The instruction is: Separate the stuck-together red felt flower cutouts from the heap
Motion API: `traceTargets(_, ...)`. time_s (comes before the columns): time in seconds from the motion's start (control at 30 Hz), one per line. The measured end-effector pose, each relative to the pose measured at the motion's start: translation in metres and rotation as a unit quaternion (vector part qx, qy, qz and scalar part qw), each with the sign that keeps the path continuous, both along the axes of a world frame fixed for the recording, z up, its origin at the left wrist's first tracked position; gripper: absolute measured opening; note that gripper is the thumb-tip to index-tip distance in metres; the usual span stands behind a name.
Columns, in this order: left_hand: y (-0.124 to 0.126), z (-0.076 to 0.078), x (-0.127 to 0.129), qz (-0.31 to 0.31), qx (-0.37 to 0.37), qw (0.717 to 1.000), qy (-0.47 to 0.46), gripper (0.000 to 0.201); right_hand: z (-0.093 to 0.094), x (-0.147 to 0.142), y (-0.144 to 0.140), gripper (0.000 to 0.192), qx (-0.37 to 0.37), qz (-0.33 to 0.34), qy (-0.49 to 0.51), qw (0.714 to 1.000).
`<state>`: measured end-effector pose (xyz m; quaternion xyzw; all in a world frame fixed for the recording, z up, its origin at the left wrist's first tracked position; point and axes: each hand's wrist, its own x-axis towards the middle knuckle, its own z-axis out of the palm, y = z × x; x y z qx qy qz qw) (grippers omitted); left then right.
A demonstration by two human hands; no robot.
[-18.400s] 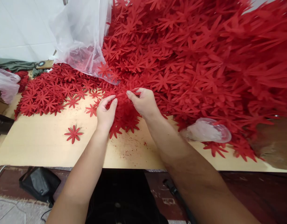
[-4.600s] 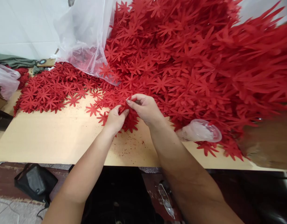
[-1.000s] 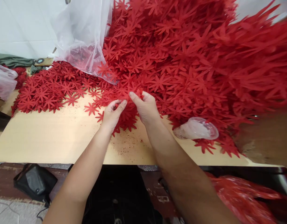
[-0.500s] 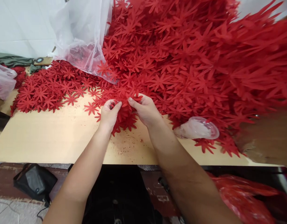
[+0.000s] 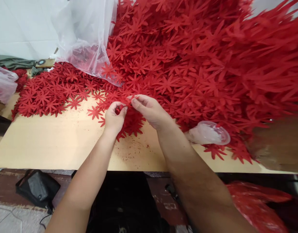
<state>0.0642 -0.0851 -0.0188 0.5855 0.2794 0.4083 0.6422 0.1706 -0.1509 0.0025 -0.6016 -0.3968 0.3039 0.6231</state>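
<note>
Between my two hands is a red flower-shaped cutout (image 5: 132, 99) with narrow petals, hard to tell apart from the red heap behind it. My left hand (image 5: 115, 117) pinches at its near left side, thumb against curled fingers. From the right, my right hand (image 5: 149, 110) closes thumb and fingers on the cutout, its fingertips near my left thumb. Directly below the hands lies a small clump of the same red cutouts (image 5: 133, 124) on the table (image 5: 54, 142). Single cutouts (image 5: 95, 112) lie to the left of my left hand.
A large heap of red cutouts (image 5: 187, 64) fills the back and right. A lower pile (image 5: 44, 97) spreads at left. A clear plastic bag (image 5: 88, 42) stands behind. A clear plastic cup (image 5: 209, 133) lies on its side near a cardboard box (image 5: 280, 145). Red crumbs dot the table.
My right hand has shifted slightly left and up, bringing its fingertips closer to my left hand. My left hand stays nearly in place, its fingers a little more curled.
</note>
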Motion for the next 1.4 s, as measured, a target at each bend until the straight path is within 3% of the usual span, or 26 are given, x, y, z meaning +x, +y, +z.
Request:
traceTargets(0.2, -0.001, -0.002, -0.001, -0.002, 0.075, 0.995, 0.058, 0.011, 0.000, -0.006, 0.004, 0.009, -0.019, -0.049, 0.045, 0.998)
traceTargets(0.37, -0.003, 0.000, -0.001, 0.013, 0.071, 0.995, 0.070, 0.011, 0.000, -0.004, 0.006, 0.009, 0.010, -0.085, 0.071, 0.994)
traceTargets(0.47, -0.002, 0.001, -0.001, 0.023, 0.021, 0.998, 0.048, 0.010, -0.002, 0.001, 0.009, 0.012, 0.042, -0.138, 0.101, 0.984)
traceTargets(0.63, 0.001, -0.001, -0.003, 0.010, -0.148, 0.987, -0.054, 0.009, -0.006, 0.012, 0.009, 0.020, 0.045, -0.190, 0.102, 0.975)
traceTargets(0.73, 0.003, -0.002, -0.004, -0.024, -0.230, 0.968, -0.099, 0.013, -0.008, 0.016, 0.007, 0.033, 0.040, -0.188, 0.045, 0.980)
traceTargets(0.87, 0.004, -0.003, -0.003, -0.039, -0.262, 0.959, -0.101, 0.018, -0.012, 0.019, 0.006, 0.047, 0.029, -0.196, -0.034, 0.980)
traceTargets(1.07, 0.004, -0.005, 0.002, 0.001, -0.222, 0.971, -0.086, 0.009, -0.010, 0.005, 0.003, 0.038, 0.039, -0.155, -0.055, 0.986)
traceTargets(1.27, 0.004, -0.008, 0.001, -0.004, -0.129, 0.991, -0.048, 0.030, -0.004, -0.022, 0.002, 0.034, 0.028, -0.024, -0.050, 0.998)
traceTargets(1.4, 0.003, -0.009, 0.002, -0.025, -0.155, 0.984, -0.081, 0.029, -0.006, -0.020, 0.011, 0.025, 0.036, -0.047, -0.051, 0.997)
